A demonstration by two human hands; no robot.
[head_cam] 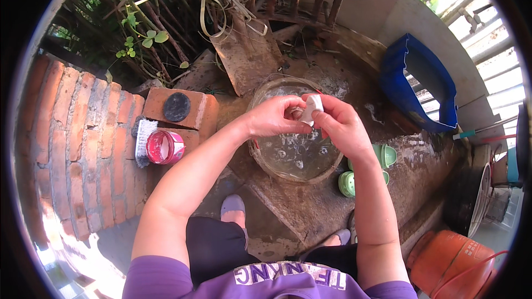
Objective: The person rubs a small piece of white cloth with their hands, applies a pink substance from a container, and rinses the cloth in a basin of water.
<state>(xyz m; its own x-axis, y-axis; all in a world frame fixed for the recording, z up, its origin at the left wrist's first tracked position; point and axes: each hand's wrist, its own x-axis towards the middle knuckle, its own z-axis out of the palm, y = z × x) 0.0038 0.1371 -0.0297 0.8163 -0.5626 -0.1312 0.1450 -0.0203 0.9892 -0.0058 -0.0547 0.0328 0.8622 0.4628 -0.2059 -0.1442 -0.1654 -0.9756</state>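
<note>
Over a round bucket (pixel 259 166) of cloudy, sudsy water, both my hands meet at a small white piece (pixel 312 110), which may be cloth or something else soft. My right hand (pixel 341 121) pinches it between thumb and fingers. From the other side, my left hand (pixel 277 117) curls its fingers around the piece's lower left end; the fingers partly hide what lies in that palm. Small foam patches float on the water below. Beside my right forearm, on the wet ground, are light green plastic pots (pixel 347 183), partly covered by the arm.
To the left, a red tub (pixel 165 147) of pale paste and a white-bristled brush (pixel 145 141) sit by bricks topped with a black round lid (pixel 177 106). A shovel blade (pixel 249 56) leans behind the bucket. A cut blue plastic container (pixel 392 74) and an orange gas cylinder (pixel 455 261) stand right.
</note>
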